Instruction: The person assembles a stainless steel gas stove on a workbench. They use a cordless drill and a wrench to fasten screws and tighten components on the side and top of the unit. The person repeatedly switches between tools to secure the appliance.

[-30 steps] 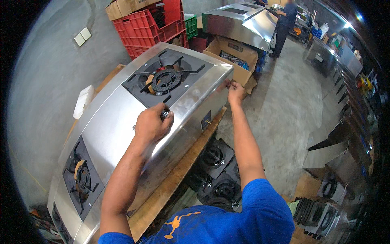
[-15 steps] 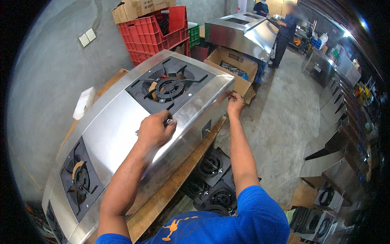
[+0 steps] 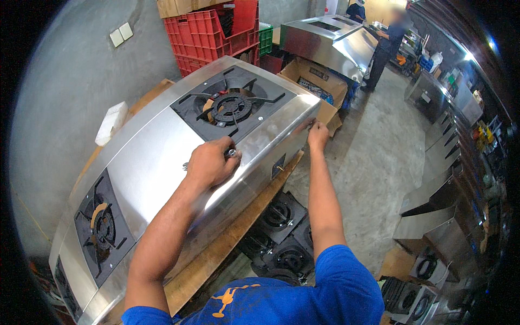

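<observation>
Evidently, the left hand [image 3: 213,162] held a metal tool [image 3: 232,153] in its curled grip over the stove [image 3: 154,162]; whether the right hand [image 3: 318,136] pinched anything at its front corner was unclear. Loosened fingers risked a scratching drop.

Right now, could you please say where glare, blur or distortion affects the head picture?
In the head view, glare brightens the steel stove top beside the left hand; there too, the fisheye bows the stove's long edges and blackens the corners, a lamp flares at upper right, a co-worker's head is blurred, and whatever the right hand may hold is too small to tell.
</observation>
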Motion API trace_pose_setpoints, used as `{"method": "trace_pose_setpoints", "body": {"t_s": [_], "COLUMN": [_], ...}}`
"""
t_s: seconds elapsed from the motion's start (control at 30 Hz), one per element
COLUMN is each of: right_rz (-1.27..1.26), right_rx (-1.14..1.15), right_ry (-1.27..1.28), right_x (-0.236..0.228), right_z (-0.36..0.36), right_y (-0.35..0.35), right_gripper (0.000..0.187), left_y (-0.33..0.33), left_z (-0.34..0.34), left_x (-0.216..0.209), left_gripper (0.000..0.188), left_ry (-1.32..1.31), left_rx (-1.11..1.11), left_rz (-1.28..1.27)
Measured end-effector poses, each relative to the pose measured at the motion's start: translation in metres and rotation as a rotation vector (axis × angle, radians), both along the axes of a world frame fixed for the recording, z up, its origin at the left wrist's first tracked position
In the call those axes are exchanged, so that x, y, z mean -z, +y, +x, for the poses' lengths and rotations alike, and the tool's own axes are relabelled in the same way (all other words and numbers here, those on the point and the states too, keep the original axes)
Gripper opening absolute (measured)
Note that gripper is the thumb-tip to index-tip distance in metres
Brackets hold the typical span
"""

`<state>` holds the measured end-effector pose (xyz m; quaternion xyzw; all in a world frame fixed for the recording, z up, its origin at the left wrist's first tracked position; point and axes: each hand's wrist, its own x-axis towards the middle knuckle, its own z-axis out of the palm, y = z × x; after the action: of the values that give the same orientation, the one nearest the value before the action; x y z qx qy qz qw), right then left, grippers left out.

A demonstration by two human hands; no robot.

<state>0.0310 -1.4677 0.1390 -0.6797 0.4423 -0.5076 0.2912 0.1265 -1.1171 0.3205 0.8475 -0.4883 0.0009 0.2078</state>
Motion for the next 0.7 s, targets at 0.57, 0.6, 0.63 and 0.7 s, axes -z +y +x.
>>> {"method": "trace_pose_setpoints", "body": {"t_s": [0.57,0.6,0.63,0.7], "right_rz": [0.487,0.444,0.361,0.396], "right_rx": [-0.208,-0.238,-0.312,-0.218], "right_ry": [-0.244,-0.192,-0.164,-0.189], "right_x": [0.025,0.029,0.035,0.058], "right_z": [0.007,0.003,0.0,-0.008], "right_y": [-0.038,-0.042,-0.046,-0.052], "right_gripper": [0.038,0.038,0.038,0.036], "left_y": [0.002,0.002,0.003,0.004], "left_z": [0.0,0.0,0.0,0.0], "left_x": [0.001,0.001,0.001,0.0], "left_gripper": [0.03,0.03,0.031,0.031], "left_ry": [0.011,0.01,0.008,0.018], "left_rx": [0.004,0.01,0.015,0.012], "left_rz": [-0.007,-0.017,-0.028,-0.011]}}
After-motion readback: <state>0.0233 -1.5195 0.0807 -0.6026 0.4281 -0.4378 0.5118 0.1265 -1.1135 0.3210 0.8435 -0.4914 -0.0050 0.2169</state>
